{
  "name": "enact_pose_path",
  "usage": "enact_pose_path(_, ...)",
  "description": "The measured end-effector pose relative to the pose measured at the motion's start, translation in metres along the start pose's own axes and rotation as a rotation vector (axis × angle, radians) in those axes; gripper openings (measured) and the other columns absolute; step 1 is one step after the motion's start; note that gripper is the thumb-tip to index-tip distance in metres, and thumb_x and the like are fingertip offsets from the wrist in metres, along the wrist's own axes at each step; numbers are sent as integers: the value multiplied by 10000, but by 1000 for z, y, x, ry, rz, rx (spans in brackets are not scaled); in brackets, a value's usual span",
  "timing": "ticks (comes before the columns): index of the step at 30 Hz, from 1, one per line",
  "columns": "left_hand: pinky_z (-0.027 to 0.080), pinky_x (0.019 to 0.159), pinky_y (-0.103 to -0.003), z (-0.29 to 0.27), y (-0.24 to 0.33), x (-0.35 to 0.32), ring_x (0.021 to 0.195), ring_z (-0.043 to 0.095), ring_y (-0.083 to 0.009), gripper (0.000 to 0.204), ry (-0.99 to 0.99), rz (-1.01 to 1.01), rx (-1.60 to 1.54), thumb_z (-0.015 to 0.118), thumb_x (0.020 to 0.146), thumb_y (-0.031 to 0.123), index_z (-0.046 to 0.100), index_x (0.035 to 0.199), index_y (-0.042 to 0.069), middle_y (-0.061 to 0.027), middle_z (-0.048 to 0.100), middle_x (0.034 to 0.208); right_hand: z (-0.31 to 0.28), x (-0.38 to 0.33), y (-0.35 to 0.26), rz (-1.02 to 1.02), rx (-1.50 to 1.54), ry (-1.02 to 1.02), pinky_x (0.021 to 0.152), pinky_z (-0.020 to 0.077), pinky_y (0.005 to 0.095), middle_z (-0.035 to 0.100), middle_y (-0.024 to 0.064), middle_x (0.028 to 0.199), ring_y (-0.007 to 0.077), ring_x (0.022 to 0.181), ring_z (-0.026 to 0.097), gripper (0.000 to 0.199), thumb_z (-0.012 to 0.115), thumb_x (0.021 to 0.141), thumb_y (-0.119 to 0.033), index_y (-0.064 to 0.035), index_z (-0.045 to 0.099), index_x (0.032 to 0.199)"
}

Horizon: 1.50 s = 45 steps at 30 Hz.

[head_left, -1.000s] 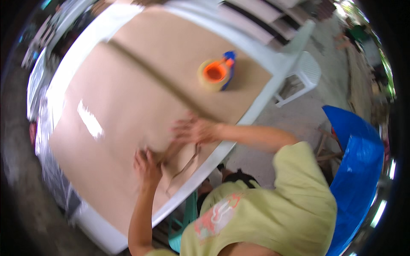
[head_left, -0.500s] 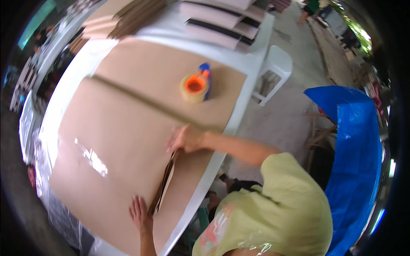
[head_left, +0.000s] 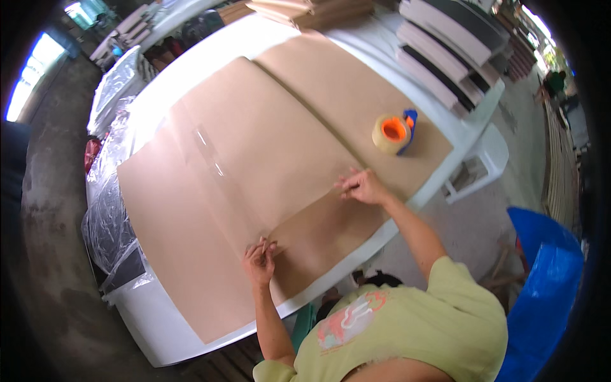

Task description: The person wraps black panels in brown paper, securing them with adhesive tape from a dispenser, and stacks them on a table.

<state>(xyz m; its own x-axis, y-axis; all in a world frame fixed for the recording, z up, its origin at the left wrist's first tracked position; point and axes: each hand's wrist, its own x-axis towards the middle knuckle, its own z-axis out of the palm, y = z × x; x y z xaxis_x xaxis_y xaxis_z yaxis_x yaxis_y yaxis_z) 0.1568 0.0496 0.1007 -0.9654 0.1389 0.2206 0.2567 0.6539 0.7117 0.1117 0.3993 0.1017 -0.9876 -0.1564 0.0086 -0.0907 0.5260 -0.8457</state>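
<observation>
A large brown cardboard sheet (head_left: 299,248) lies across the white table, with a folded cardboard panel (head_left: 273,140) over its middle. At the near edge of that panel, my left hand (head_left: 259,260) has its fingers curled at the left corner. My right hand (head_left: 361,186) pinches the same edge near its right corner. Between the hands the edge runs as a thin line, a little above the sheet below. A strip of clear tape (head_left: 207,149) shines on the panel's left side. Beyond my right hand, a tape dispenser (head_left: 389,134), blue and orange with a clear roll, rests on the cardboard.
Stacked flat cardboard (head_left: 312,9) lies at the far end. Pale boards with dark edges (head_left: 439,70) are piled at the far right. A white plastic stool (head_left: 487,162) stands beyond the table's right edge, a blue tarp (head_left: 541,305) nearer. Plastic-wrapped items (head_left: 111,197) line the left side.
My view has swung, shifting the table rightward in the picture. My left hand went from lying flat to curled at the panel's edge. The dark gap along that edge has closed up.
</observation>
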Motion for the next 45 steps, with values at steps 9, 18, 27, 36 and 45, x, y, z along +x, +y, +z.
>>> enact_pose_path(9,451,832,-350,9,-2,20,1054,534,-311,66,318,-171,-83,555,813,-33,493,809,-10,-155,528,1061,5,4,-4,-3,-132,84,1035,350,397,683,19,889,160,887,647,157,727,686,-146,-143,711,843)
enact_pose_path(18,379,928,-386,29,43,-19,1140,461,-309,409,451,-259,220,723,739,220,542,1049,24,-148,499,1181,4,8,-18,29,-123,84,994,384,389,687,38,869,186,867,655,129,737,681,-143,-74,707,786)
enact_pose_path(27,392,853,-398,30,45,9,1023,504,-245,209,450,-572,309,676,724,230,652,802,39,-60,563,1072,-2,20,-41,229,-271,6,882,455,382,676,86,874,214,846,640,291,795,597,-177,-35,665,816)
enact_pose_path(36,386,874,-412,60,72,9,1007,513,-269,333,349,-477,405,625,778,225,582,1045,31,-106,552,1075,0,44,-14,342,-43,84,926,408,351,417,124,1223,279,1148,420,870,894,391,-183,-50,409,1101)
enact_pose_path(45,229,1054,-479,112,92,6,1325,206,-380,698,305,-398,475,447,892,443,321,1313,-99,-252,247,1413,-16,23,6,126,-378,309,996,312,440,394,178,1265,314,1194,367,889,842,540,-335,-41,368,1233)
